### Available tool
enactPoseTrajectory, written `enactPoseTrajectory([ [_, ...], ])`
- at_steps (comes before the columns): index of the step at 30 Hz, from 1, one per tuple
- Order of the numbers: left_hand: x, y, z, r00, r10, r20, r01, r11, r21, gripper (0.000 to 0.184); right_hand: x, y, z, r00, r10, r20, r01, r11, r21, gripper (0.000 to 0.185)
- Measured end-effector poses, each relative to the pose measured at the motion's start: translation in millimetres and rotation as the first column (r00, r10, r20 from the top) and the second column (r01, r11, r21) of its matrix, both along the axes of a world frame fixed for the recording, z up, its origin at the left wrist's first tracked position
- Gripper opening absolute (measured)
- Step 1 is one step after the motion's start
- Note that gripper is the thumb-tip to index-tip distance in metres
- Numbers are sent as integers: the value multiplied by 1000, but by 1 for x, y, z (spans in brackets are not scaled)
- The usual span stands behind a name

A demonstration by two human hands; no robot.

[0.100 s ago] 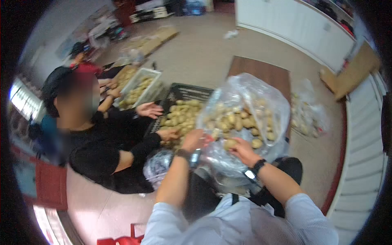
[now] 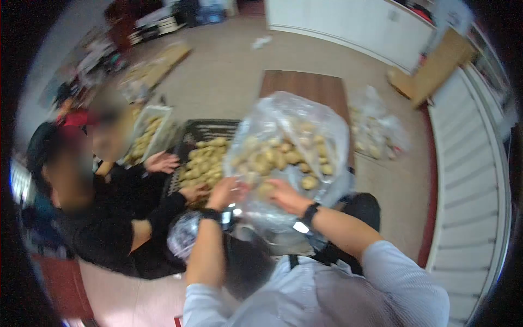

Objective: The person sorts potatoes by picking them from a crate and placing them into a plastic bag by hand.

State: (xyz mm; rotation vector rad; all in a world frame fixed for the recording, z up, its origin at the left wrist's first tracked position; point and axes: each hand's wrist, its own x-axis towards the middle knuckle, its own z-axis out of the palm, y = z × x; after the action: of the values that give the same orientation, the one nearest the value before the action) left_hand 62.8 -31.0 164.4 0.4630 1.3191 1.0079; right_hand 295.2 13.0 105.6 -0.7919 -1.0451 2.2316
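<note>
My right hand point(image 2: 290, 197) is closed around a potato point(image 2: 265, 189) at the near edge of a clear plastic bag. Just left of it, my left hand point(image 2: 224, 194) is closed, its fingers blurred; something reddish shows at the fingertips, too smeared to name. Several potatoes point(image 2: 280, 158) lie inside the open plastic bag point(image 2: 321, 114), which rests on a brown wooden board or tabletop point(image 2: 305, 82). Beside the bag on the left stands a black crate point(image 2: 210, 126) holding many more potatoes point(image 2: 204, 158).
A co-worker in black point(image 2: 117, 210) sits at left, one hand point(image 2: 162, 162) open over the crate, the other among its potatoes. Behind are another person and a white crate point(image 2: 158, 111). A bagged pile point(image 2: 376, 131) lies right on the floor, near cardboard point(image 2: 444, 65) and a white radiator-like panel point(image 2: 463, 180).
The whole view has swung so that the scene sits further left. Both my hands keep about the same places by the bag, the right one still on the potato.
</note>
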Motion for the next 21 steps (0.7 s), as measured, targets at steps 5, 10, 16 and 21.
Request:
enactPoseTrajectory([
  [5, 48, 16, -23, 987, 7, 159, 5, 997, -71, 27, 36, 3, 46, 983, 17, 182, -56, 976, 210, 29],
  [10, 44, 17, -38, 976, -213, 36, 212, 977, 22, 34, 27, 3, 36, 977, 107, 186, -139, 976, 166, 26],
  [16, 39, 23, -55, 167, -26, -986, 879, 457, 137, 64, 31, 6, 46, 936, 153, 318, -226, 951, 210, 35],
  [21, 63, 16, -35, 965, -253, -69, 251, 967, -43, 39, 26, 5, 44, 925, 117, 361, -214, 946, 241, 33],
])
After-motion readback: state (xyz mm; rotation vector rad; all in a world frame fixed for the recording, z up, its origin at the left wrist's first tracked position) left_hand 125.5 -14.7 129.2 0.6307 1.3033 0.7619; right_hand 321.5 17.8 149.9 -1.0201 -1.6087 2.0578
